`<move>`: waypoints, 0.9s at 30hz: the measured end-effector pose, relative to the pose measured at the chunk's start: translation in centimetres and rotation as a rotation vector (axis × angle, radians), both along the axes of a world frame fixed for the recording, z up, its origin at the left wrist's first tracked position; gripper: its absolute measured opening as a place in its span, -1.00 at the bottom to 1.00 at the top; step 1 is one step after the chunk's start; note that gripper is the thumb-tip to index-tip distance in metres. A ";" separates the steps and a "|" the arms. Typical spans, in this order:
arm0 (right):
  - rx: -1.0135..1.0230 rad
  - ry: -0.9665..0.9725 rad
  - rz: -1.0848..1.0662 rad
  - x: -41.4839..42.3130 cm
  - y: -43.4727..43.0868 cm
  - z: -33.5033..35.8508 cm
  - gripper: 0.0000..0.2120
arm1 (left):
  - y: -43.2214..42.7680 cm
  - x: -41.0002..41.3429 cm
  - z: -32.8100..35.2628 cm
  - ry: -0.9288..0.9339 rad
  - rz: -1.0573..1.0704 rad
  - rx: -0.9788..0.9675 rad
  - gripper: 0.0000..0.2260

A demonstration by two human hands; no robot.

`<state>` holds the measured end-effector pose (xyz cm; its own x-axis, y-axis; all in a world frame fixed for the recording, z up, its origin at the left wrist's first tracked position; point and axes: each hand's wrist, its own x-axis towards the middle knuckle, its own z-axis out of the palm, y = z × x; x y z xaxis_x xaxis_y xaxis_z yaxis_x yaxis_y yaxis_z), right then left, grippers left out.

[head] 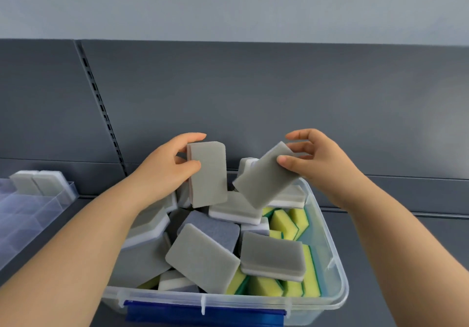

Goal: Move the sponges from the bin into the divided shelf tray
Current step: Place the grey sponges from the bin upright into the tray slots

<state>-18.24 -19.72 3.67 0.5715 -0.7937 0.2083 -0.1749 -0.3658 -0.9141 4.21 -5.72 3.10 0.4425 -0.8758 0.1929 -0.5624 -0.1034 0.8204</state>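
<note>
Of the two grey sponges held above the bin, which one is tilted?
The tilted sponge in the right hand; it slants diagonally, while the upright sponge in the left hand stands nearly vertical.

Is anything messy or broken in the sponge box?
Nothing looks broken or spilled. The grey sponges and yellow-green sponges just lie jumbled and tilted in the clear bin. The ones in the divided tray stand neatly.

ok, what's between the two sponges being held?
Head view: an open gap between the left sponge and the right sponge. Behind it, another grey sponge stands on end at the far side of the bin.
</note>
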 end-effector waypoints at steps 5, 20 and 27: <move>-0.358 0.396 0.032 -1.0 0.4 -0.3 -0.57 | 0.1 -0.5 -0.2 -0.209 -0.055 0.145 -0.59; -0.355 0.362 0.084 -2.6 0.5 -4.3 -0.50 | -1.2 -2.7 0.2 -0.432 0.005 0.268 -0.49; -0.134 0.088 -0.017 -2.7 1.1 -5.7 -0.59 | 1.1 -3.4 -0.4 -0.172 0.187 0.067 -0.63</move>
<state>-20.91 -18.66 -1.98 0.5788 -0.7721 0.2622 -0.2596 -0.4793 -0.8384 0.79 -4.67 2.70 0.5640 -0.7949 0.2235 -0.6588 -0.2700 0.7022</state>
